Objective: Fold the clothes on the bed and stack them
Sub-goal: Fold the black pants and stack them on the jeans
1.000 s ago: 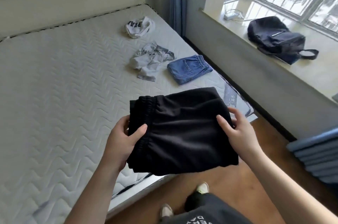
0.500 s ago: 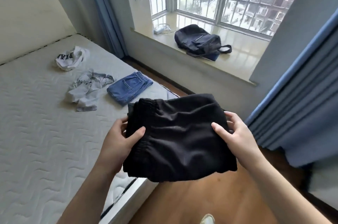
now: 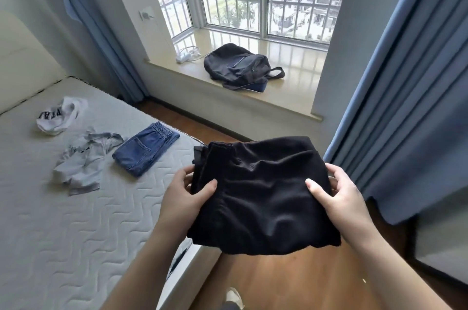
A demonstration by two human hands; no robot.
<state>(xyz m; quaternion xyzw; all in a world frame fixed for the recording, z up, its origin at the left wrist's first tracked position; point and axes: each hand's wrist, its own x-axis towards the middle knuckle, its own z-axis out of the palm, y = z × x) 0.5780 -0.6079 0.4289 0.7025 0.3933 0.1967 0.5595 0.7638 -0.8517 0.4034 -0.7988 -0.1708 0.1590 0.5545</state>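
A folded black garment (image 3: pixel 258 195) with an elastic waistband hangs in the air past the bed's corner, over the wooden floor. My left hand (image 3: pixel 186 198) grips its left edge, thumb on top. My right hand (image 3: pixel 339 198) grips its right edge the same way. On the quilted mattress (image 3: pixel 50 221) lie folded blue denim shorts (image 3: pixel 145 151), a crumpled grey shirt (image 3: pixel 81 162) just left of them, and a bunched white garment (image 3: pixel 59 117) with dark lettering farther back.
A dark backpack (image 3: pixel 238 66) and a white power strip (image 3: pixel 186 55) lie on the window sill. Blue curtains (image 3: pixel 405 107) hang at the right, close to the garment. Wooden floor (image 3: pixel 291 279) runs between bed and sill, with my shoe (image 3: pixel 234 297) below.
The view has swung right and up, from the bed toward the window. Both hands keep the same grip on the black garment, which now sits off the bed's corner above the floor.
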